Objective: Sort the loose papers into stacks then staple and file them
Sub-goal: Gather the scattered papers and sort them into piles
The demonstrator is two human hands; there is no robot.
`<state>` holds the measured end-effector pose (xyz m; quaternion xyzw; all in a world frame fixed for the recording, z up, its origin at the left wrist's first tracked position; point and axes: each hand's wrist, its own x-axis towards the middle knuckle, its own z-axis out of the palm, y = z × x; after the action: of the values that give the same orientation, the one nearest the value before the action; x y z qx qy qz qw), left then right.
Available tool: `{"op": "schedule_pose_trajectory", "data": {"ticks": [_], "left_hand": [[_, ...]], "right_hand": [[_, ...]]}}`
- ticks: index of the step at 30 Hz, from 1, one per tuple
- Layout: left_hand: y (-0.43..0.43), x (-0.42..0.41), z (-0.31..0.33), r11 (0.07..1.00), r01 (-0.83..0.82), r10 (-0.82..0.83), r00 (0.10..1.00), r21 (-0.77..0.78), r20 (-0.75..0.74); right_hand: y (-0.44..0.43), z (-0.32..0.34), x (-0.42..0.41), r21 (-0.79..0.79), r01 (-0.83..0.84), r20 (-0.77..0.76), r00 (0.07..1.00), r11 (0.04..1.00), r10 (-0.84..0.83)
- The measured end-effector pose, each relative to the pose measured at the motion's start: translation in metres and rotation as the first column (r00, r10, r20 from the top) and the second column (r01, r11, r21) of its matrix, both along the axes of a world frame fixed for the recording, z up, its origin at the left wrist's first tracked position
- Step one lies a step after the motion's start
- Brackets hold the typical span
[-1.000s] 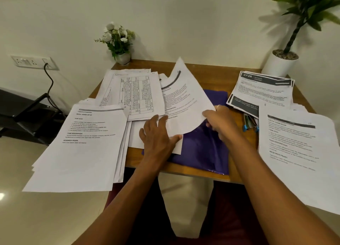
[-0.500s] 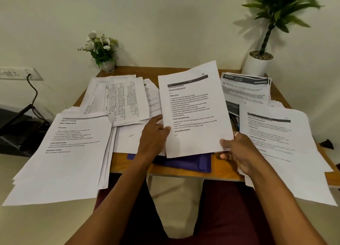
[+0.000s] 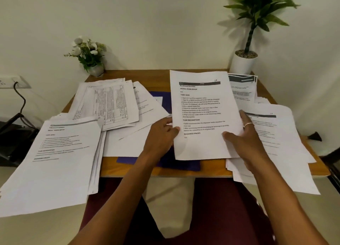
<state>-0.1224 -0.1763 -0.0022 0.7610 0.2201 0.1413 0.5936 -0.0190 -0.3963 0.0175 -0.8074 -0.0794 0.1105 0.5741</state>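
A printed sheet [image 3: 200,112] is held upright over the middle of the wooden desk [image 3: 158,73]. My left hand [image 3: 161,134] pinches its left edge and my right hand [image 3: 244,136] grips its right edge, thumb on the front. Under it lies a purple folder [image 3: 180,164], mostly covered. One paper stack [image 3: 55,158] overhangs the desk's left front corner. Table-printed sheets [image 3: 108,101] lie fanned at the back left. Another stack [image 3: 276,143] spreads over the right side, with dark-headed sheets [image 3: 242,87] behind it.
A small pot of white flowers [image 3: 90,57] stands at the back left corner, and a tall green plant in a white pot [image 3: 243,61] at the back right. A wall socket with a black cable [image 3: 16,84] is on the left. My legs are under the desk's front edge.
My right hand lifted the sheet off the purple folder and turned it upright. It shifted to the right, and my left hand moved from the pile onto the sheet's left edge.
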Motion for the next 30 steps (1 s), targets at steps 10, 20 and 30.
{"op": "schedule_pose_trajectory", "data": {"ticks": [10,20,30], "left_hand": [[-0.108,0.074,-0.01,0.92,0.325,-0.32,0.946,0.218,-0.059],[-0.117,0.067,-0.004,0.771,0.204,-0.143,0.979,0.604,-0.148],[0.015,0.005,-0.008,0.82,-0.222,0.241,0.97,0.528,0.033]], "right_hand": [[-0.122,-0.015,0.021,-0.295,0.238,0.168,0.966,0.926,-0.195],[-0.106,-0.032,0.013,-0.553,0.439,0.45,0.873,0.708,-0.189],[0.114,-0.019,-0.007,-0.274,-0.318,0.209,0.902,0.908,0.379]]}}
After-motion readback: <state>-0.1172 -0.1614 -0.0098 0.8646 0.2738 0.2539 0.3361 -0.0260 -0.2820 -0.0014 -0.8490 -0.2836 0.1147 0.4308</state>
